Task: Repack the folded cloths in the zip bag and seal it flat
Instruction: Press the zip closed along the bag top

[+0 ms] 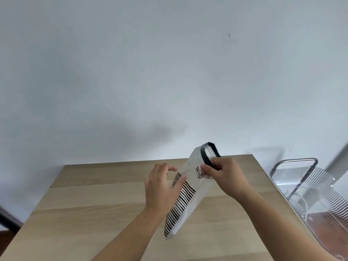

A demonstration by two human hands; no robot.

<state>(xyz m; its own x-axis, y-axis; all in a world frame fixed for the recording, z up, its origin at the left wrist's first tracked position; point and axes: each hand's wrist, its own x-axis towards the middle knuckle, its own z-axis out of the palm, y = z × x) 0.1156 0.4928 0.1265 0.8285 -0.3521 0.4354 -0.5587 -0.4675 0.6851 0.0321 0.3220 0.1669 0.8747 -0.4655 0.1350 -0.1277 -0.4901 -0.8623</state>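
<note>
A clear zip bag [190, 200] with a black zip strip at its mouth stands tilted on edge on the wooden table [94, 200]. A folded cloth with black and white stripes [180, 202] shows through its lower half. My right hand [224, 176] pinches the bag near the black strip, holding the open mouth up and away from me. My left hand [160, 183] rests against the bag's left face, fingers spread over the striped cloth. Whether more cloths lie inside I cannot tell.
A clear ribbed plastic container with a metal handle [312, 187] stands just off the table's right edge. A pale wall runs behind the table's far edge [150, 162]. A dark object [7, 217] shows at the far left.
</note>
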